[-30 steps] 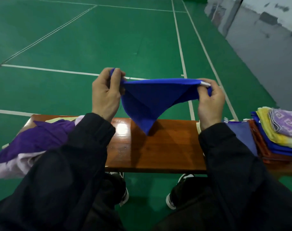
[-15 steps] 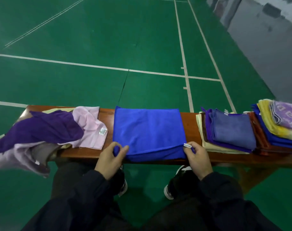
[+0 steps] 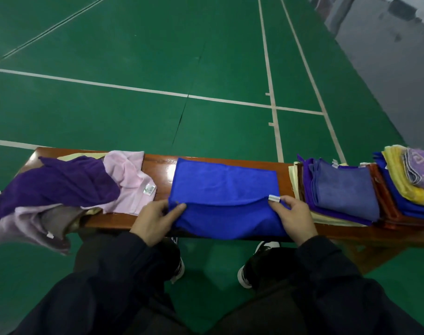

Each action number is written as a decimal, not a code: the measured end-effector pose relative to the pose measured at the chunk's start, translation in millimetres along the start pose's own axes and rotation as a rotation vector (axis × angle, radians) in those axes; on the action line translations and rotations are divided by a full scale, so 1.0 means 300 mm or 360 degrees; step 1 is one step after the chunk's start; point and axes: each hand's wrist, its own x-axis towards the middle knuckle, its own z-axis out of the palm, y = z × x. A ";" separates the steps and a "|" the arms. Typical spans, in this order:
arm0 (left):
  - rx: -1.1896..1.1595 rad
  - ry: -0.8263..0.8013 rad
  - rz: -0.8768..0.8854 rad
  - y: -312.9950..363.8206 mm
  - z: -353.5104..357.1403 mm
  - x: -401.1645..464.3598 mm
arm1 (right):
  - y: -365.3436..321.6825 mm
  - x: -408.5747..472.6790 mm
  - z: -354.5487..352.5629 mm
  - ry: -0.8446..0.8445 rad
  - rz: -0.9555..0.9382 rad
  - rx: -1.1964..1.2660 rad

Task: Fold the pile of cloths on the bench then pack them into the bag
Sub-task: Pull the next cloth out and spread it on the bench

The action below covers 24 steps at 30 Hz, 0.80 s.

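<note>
Pinching the near folded edge of the blue cloth (image 3: 220,187) at both corners, left hand (image 3: 155,213) and right hand (image 3: 294,215) hold it flat mid-bench (image 3: 327,232), between unfolded pile (image 3: 61,189) and folded stack (image 3: 341,194).

Green court floor (image 3: 133,44) marked with white lines (image 3: 90,81), some crossing at right angles. Dark seam in the floor running down toward the tabletop (image 3: 157,163), glossy brown wood catching a bright glare. Grey wall (image 3: 387,56) at upper right, blotched darker in places.
</note>
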 end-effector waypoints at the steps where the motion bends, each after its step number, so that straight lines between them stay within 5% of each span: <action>1: 0.0048 0.0084 0.0036 0.023 -0.002 0.024 | -0.016 0.014 -0.001 0.0050 0.0024 0.0058; 6: -0.0098 0.0317 -0.0041 0.142 0.020 0.200 | -0.047 0.132 0.016 0.0291 0.0082 0.0070; 13: -0.0168 0.0323 -0.0207 0.090 0.076 0.397 | -0.042 0.248 0.063 0.0493 0.0176 -0.0424; 24: 0.0639 0.0506 -0.0094 0.022 0.101 0.497 | 0.036 0.344 0.137 0.0635 0.0215 -0.0810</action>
